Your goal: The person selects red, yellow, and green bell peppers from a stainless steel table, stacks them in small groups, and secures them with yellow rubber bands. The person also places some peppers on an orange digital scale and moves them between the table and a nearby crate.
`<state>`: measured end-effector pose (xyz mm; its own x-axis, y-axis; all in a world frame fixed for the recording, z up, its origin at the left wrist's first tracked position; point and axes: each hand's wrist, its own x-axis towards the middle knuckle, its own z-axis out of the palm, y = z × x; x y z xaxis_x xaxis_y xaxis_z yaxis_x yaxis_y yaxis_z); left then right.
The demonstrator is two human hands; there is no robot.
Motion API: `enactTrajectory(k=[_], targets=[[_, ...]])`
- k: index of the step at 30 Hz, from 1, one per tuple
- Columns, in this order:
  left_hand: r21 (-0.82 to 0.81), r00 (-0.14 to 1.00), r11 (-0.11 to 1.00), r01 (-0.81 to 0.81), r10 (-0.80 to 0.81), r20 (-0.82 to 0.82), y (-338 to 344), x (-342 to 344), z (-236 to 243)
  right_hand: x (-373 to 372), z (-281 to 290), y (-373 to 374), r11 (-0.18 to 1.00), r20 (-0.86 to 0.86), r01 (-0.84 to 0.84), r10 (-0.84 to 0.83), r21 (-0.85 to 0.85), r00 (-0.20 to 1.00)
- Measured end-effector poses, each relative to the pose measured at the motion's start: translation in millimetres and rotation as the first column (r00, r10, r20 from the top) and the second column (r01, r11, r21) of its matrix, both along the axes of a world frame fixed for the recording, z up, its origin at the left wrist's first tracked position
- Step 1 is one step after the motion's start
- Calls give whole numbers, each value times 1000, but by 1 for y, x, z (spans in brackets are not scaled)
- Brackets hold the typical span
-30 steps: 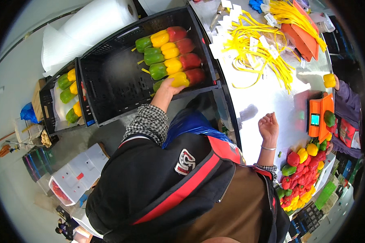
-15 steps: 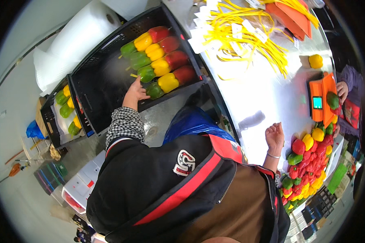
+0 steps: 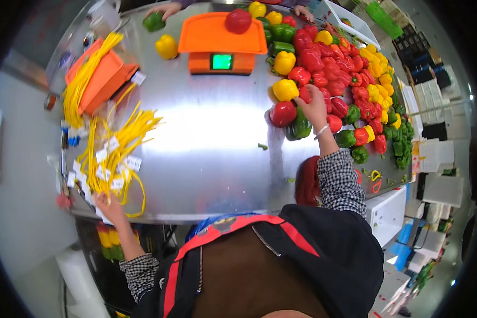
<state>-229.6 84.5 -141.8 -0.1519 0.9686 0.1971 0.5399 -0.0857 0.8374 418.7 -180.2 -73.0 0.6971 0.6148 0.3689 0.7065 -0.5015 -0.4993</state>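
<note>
At the table's left front edge, my left hand (image 3: 110, 208) has its fingers pinched together at the lower ends of the yellow strips (image 3: 123, 132), which carry white tags (image 3: 117, 183). Over on the right, my right hand (image 3: 315, 108) curls its thumb and fingers around a red bell pepper (image 3: 305, 94), partly hidden by the hand. Close by that hand are a yellow pepper (image 3: 285, 90), another red pepper (image 3: 283, 114) and a green pepper (image 3: 299, 127). They lie at the near left side of a large heap of red, yellow and green peppers (image 3: 331, 69).
An orange scale (image 3: 221, 40) with a lit green display bears a red pepper (image 3: 238, 21). Across the metal table, another person's hand (image 3: 167, 8) holds a green pepper (image 3: 153, 21). An orange tray (image 3: 103, 79) lies far left. Below the left edge stands a dark crate (image 3: 98, 265) with packed peppers.
My view has swung from the crate to the table. My left hand has left the peppers in the crate for the yellow strips; my right hand has moved onto the pepper heap.
</note>
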Motion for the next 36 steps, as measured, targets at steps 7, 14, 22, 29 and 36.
enactTrajectory(k=[7,14,22,29,36], targets=[[-146,837,839,525,-539,-91,-37,217,45,20,0,90,695,-44,-24,-12,-719,999],[-330,800,827,455,-543,-256,-68,194,37,43,-23,80,833,-89,-193,172,-519,981],[-159,677,748,644,-654,-337,-33,206,37,39,-21,67,977,-49,-179,174,-113,983],[-97,707,748,656,-655,-268,22,214,28,26,10,82,990,-264,20,18,139,964],[18,744,756,655,-641,-189,95,237,13,37,26,202,929,-65,-96,127,357,990]])
